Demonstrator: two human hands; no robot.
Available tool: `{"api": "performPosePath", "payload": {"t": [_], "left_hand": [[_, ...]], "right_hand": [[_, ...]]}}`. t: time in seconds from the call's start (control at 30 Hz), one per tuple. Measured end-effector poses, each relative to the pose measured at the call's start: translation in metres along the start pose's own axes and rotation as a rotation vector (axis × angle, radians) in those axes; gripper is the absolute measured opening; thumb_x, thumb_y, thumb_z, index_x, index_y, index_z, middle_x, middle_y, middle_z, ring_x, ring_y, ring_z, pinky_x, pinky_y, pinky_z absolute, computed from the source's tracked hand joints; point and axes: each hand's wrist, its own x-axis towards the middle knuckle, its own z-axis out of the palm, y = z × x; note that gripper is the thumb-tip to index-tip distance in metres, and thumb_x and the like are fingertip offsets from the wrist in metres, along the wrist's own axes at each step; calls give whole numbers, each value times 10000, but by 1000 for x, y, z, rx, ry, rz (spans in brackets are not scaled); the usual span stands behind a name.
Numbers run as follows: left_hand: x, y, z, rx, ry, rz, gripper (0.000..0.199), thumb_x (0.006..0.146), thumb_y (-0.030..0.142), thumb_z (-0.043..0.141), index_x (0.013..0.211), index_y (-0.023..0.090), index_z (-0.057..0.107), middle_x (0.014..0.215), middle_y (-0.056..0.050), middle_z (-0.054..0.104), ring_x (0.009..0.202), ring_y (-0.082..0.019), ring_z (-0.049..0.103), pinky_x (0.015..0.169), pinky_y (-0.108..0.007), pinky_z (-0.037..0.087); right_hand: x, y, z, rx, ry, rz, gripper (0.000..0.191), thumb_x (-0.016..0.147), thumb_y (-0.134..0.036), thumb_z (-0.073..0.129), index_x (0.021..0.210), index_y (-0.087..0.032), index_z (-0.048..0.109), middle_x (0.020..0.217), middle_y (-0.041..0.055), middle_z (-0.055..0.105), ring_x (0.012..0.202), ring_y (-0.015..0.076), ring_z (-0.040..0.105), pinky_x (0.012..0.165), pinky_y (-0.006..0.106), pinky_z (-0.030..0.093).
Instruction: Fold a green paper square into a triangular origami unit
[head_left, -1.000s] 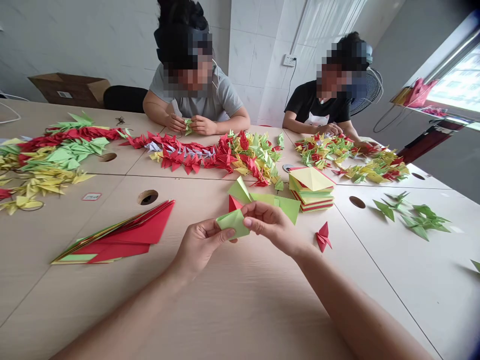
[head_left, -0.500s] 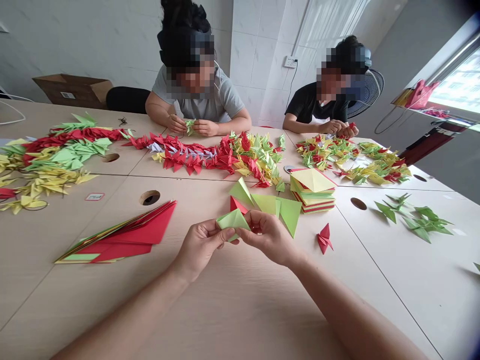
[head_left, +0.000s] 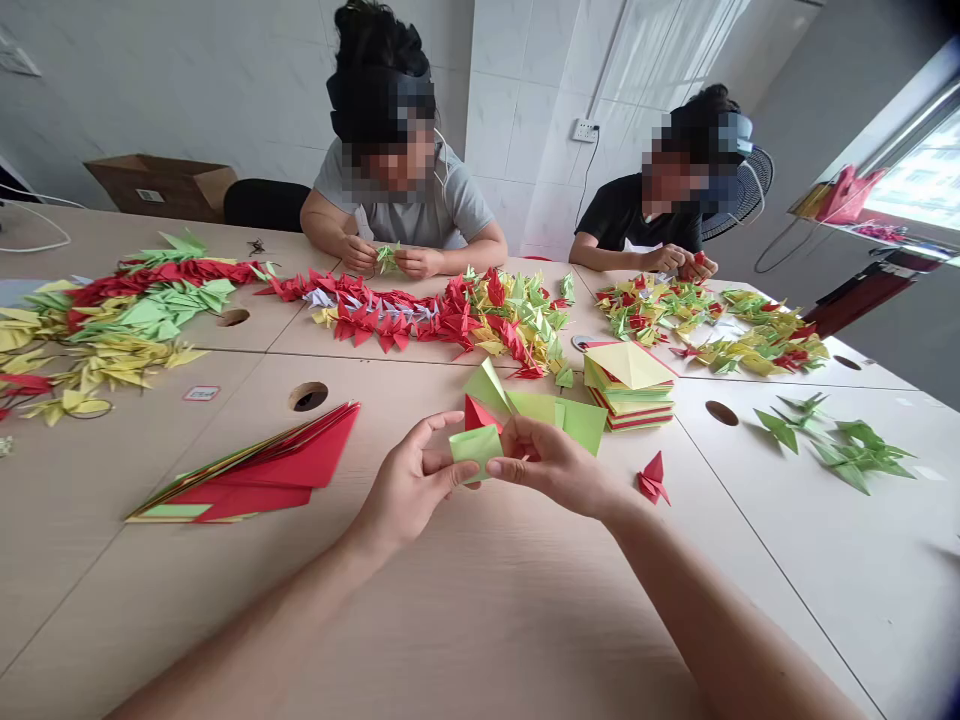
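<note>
A small folded piece of light green paper (head_left: 475, 448) is held up between my two hands, above the table. My left hand (head_left: 412, 472) pinches its left side, thumb in front and index finger raised behind. On the right side, the thumb and fingers of my right hand (head_left: 553, 468) grip the same paper. Just behind lie a red folded piece (head_left: 480, 413) and larger green sheets (head_left: 534, 406), partly hidden by my hands. A stack of coloured square papers (head_left: 628, 385) stands to the right, and a red paper crane (head_left: 653, 478) lies in front of it.
Fanned folded papers (head_left: 270, 470) lie at left. Strings of red cranes (head_left: 390, 315) and a colourful pile (head_left: 127, 310) run along the back. Green cranes (head_left: 862, 445) sit at right. Opposite, one person in grey (head_left: 457, 200) and another in black (head_left: 619, 215) handle paper. A cable hole (head_left: 308, 396) pierces the table.
The green paper has turned in my hands, from a pointed outline to a squarer one. My left index finger has lifted away from it. The whole view has shifted slightly.
</note>
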Motion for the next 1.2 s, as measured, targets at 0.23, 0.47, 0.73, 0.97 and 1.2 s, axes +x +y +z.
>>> {"api": "performPosePath", "payload": {"t": [0.23, 0.47, 0.73, 0.97, 1.2], "left_hand": [[-11, -1, 10, 287, -66, 91, 657, 790, 325, 581, 1374, 262, 286, 562, 65, 616, 520, -112, 525, 527, -203, 375], [-11, -1, 9, 293, -66, 86, 709, 772, 282, 600, 1390, 290, 253, 628, 54, 674, 593, -136, 591, 582, -216, 419], [-5, -7, 9, 57, -78, 2, 530, 746, 349, 649, 1226, 222, 462, 700, -5, 688, 710, -172, 634, 654, -258, 457], [-2, -10, 7, 12, -93, 41, 219, 788, 376, 600, 751, 167, 654, 732, -29, 683, 711, -160, 630, 674, -254, 469], [-5, -14, 9, 83, -44, 34, 222, 749, 383, 643, 699, 167, 649, 695, -19, 676, 697, -155, 613, 648, -246, 462]], "right_hand": [[-1, 0, 7, -114, -91, -41, 253, 743, -411, 634, 807, -169, 666, 732, 10, 634, 662, 130, 525, 571, 228, 382], [-1, -1, 16, -137, -5, -51, 189, 763, -320, 606, 701, -156, 678, 648, 6, 641, 583, 114, 505, 530, 222, 360], [-1, -5, 16, -87, 119, -114, 188, 761, -308, 612, 680, -147, 664, 634, 6, 603, 585, 109, 496, 534, 220, 358], [1, -1, 12, 65, 147, -112, 254, 732, -401, 643, 699, -149, 633, 651, 5, 588, 599, 113, 497, 540, 225, 367], [1, 1, 16, 24, 192, -59, 282, 711, -398, 655, 617, -139, 593, 571, -19, 499, 538, 90, 424, 479, 214, 304]]}}
